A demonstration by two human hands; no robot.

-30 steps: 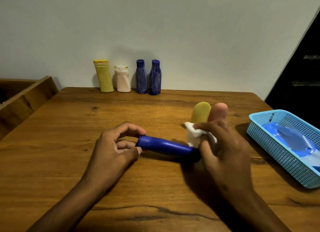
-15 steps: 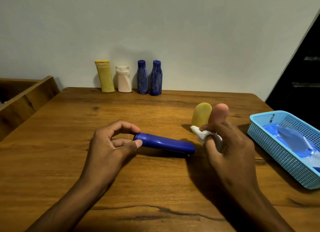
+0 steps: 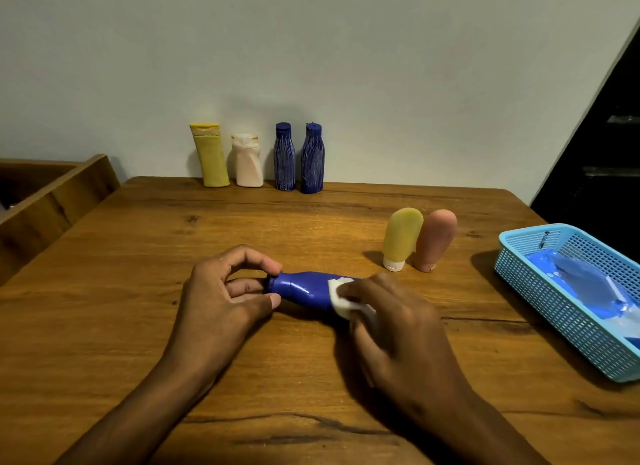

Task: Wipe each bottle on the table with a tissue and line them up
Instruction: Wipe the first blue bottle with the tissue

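Note:
A blue bottle (image 3: 304, 289) lies on its side in the middle of the wooden table (image 3: 138, 256). My left hand (image 3: 221, 301) pinches its cap end between thumb and fingers. My right hand (image 3: 394, 326) grips a white tissue (image 3: 341, 296) and presses it onto the bottle's body, hiding the bottle's right end. Against the wall stand a yellow bottle (image 3: 209, 154), a white bottle (image 3: 247, 161) and two dark blue bottles (image 3: 284, 158) (image 3: 312, 159) in a row. A yellow tube (image 3: 401, 237) and a pink tube (image 3: 434, 239) stand cap-down to the right.
A light blue plastic basket (image 3: 519, 267) holding a blue packet sits at the table's right edge. A wooden ledge (image 3: 52, 201) runs along the left side. A dark opening lies beyond the right corner.
My right hand has slid the tissue leftward from the bottle's right end onto its body. The left hand keeps its hold on the cap end.

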